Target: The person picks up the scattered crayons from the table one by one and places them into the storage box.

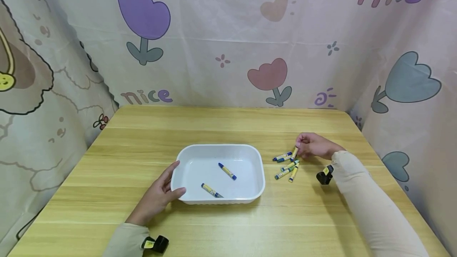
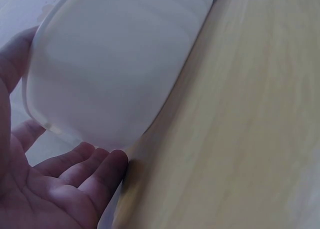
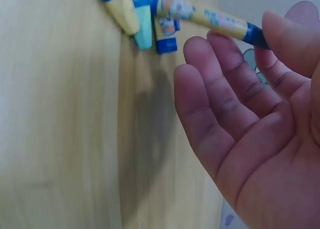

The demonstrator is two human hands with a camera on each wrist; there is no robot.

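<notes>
My right hand (image 1: 315, 146) pinches a dark-tipped crayon (image 3: 220, 22) with a yellow printed wrapper between thumb and index finger. The other fingers are spread loosely below it in the right wrist view. Just left of that hand lie several loose crayons (image 1: 284, 173), blue-, green- and yellow-tipped. At the middle of the table stands a white plastic tray (image 1: 217, 200); my left hand (image 1: 157, 193) holds its left end, thumb at the front corner and fingertips against the outer wall (image 2: 110, 89). Inside the tray rest a blue crayon (image 1: 227, 171) and a second crayon (image 1: 210, 190), partly hidden by the front rim.
The wooden table (image 1: 228, 229) reaches back to a printed curtain (image 1: 214, 78) with tulips, which also hangs along both sides. A small black camera (image 1: 157, 244) sits at the left wrist and another camera (image 1: 325, 175) at the right wrist.
</notes>
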